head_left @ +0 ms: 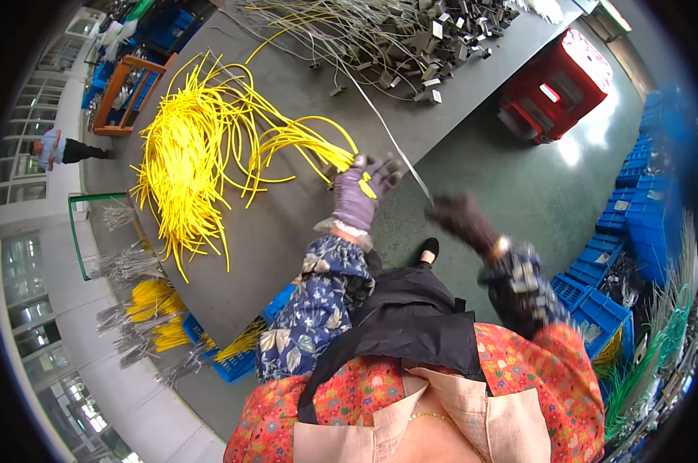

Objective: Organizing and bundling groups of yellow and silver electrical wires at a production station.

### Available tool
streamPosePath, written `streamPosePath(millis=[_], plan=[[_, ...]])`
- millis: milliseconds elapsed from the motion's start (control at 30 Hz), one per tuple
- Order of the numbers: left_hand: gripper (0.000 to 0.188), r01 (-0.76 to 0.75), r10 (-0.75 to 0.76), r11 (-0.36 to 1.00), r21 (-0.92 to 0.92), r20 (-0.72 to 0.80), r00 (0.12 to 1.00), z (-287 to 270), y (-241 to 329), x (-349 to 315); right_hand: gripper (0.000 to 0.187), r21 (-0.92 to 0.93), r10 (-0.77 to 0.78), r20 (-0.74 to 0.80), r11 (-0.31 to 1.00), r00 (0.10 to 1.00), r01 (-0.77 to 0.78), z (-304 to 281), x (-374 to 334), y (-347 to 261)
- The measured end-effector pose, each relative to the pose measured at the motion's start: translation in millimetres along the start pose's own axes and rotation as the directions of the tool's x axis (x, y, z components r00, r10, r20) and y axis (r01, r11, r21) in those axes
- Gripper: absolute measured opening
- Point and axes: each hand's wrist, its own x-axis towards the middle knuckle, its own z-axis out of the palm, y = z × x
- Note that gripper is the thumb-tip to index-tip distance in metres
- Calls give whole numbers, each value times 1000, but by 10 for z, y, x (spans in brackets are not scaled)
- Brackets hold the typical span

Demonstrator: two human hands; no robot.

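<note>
My left hand [358,193], in a purple glove, is closed round one end of a bunch of yellow tubes [306,139] at the table's near edge; short tips stick out of the fist. My right hand [465,221], in a dark glove and blurred, is held out over the floor beyond the edge. Its fingers pinch the end of a thin grey-white strand [391,139], which runs back to a pile of small metal blocks [438,46] with thin wires at the far side. A large heap of yellow tubes [187,147] covers the table's left part.
The grey table [318,89] ends just past my hands. A red plastic stool [557,89] stands on the floor at the far right. Blue crates [596,316] line the right side. Wire bundles [152,301] hang beyond the left edge, and a person [56,149] is farther off.
</note>
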Motion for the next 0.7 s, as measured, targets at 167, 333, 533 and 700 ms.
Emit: streamPosePath(millis=[167,333,533,700], plan=[[20,-16,13,1000,21,140,990,-117,116,424,25,-553,406,333,815,851,-173,610,-2427,1340],[23,-299,259,930,212,196,946,193,846,505,29,-270,849,84,523,522,-808,336,-3388,891],[26,-461,421,835,301,190,887,800,1295,380,30,-149,861,-28,499,508,-854,357,-3244,986],[25,-444,401,832,333,192,896,856,1450,283,29,-76,864,5,502,504,-861,319,-3056,952]])
